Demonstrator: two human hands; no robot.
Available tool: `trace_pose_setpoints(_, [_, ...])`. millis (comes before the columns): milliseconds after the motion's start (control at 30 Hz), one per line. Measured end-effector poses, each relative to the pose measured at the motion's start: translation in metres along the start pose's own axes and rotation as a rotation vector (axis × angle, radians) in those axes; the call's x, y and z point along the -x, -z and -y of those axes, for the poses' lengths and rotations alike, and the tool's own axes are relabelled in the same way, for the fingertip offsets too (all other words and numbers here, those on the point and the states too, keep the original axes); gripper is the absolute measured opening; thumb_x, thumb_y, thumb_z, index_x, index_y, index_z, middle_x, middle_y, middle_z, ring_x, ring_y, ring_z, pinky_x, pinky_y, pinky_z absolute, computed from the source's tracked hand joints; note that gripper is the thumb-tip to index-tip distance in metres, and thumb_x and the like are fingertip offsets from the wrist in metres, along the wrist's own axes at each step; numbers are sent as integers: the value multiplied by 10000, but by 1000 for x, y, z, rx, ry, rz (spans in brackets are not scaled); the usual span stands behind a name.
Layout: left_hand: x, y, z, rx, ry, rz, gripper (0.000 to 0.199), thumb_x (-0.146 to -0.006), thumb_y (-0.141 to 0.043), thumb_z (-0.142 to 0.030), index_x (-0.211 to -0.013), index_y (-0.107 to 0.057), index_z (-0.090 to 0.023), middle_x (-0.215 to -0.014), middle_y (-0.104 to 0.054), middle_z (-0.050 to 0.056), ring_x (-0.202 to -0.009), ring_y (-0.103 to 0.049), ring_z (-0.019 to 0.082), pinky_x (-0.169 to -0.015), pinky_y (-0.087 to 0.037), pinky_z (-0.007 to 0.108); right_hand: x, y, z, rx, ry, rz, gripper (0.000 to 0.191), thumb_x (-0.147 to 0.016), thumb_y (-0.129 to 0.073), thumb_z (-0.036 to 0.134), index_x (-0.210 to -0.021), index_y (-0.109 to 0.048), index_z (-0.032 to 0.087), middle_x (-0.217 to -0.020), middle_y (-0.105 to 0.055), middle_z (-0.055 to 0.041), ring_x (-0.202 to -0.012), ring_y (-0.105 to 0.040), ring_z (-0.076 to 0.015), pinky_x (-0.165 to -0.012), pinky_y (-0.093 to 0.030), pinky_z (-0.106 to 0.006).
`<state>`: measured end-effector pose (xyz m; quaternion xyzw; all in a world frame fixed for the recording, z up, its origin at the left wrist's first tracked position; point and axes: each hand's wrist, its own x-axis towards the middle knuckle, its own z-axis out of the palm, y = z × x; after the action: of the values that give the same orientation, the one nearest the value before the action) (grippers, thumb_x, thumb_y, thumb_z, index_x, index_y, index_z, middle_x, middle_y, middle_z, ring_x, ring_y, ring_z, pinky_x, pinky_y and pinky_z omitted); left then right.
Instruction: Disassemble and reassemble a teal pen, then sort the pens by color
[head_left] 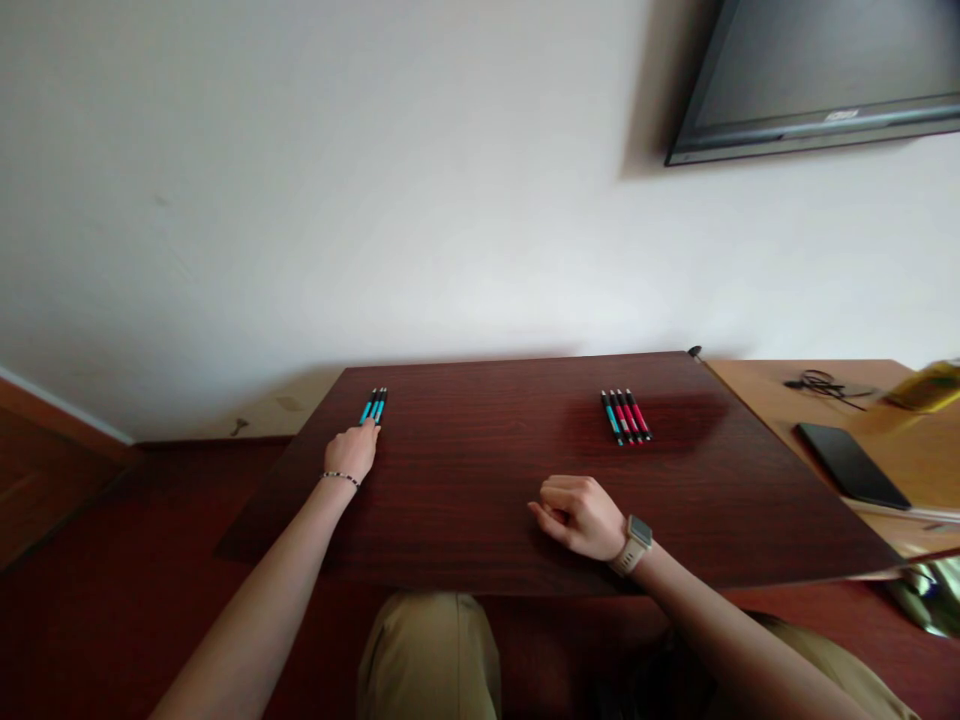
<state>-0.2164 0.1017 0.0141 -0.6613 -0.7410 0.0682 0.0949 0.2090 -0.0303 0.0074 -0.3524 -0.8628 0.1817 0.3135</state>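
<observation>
Three blue pens [373, 405] with black ends lie side by side at the table's far left. My left hand [351, 450] is at their near ends, its fingers closed at the pens and partly covering them. How firmly it grips is hidden. Toward the table's front edge, right of the middle, my right hand [581, 515] rests with fingers loosely curled and nothing in them. Beyond it lies a row of several pens; the leftmost is a blue pen [612, 418], and beside it are pink pens [630, 416] with black ends.
The dark red-brown table [465, 460] stands against a white wall. On its right is a lighter wooden desk [757, 385] with a black phone-like slab [851, 465], a coiled black cable [821, 383] and a yellow object [928, 388]. A television [817, 80] hangs above.
</observation>
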Motion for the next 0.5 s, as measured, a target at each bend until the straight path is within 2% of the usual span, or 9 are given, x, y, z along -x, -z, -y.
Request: trace_pose_setpoints(500, [7, 3, -3, -10, -47, 3, 470, -1109, -233, -378, -1321, -587, -152, -1041, -771, 196, -938, -768, 335, -817, -581, 411, -2, 5, -7, 34, -42, -29, 413, -1044, -519, 296, -666, -367, 226, -660, -477, 14, -622, -445, -136, -643, -308, -294])
